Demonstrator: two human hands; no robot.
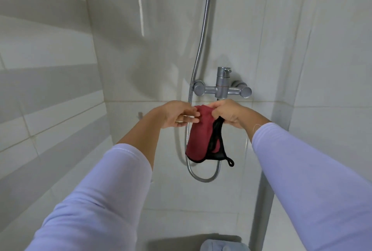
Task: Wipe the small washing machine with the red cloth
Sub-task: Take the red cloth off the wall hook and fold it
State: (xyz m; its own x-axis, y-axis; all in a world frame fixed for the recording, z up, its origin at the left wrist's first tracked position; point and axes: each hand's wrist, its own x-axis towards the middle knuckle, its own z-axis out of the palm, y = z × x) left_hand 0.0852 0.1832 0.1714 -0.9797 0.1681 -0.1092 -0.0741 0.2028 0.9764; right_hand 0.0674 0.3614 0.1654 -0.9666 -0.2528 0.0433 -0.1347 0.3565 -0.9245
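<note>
While both arms reach forward, the left hand (177,114) and right hand (228,112) pinch the top edge of the red cloth (199,138), which hangs between and below them, just under the shower mixer (222,85).

shower mixer tap (221,87) on tiled wall (302,49) | hose (203,29) looped below

We see a bathroom shower corner | pale tiled walls (50,89) | chrome mixer tap (222,87) at 12 o'clock | metal shower hose (202,35)
</note>
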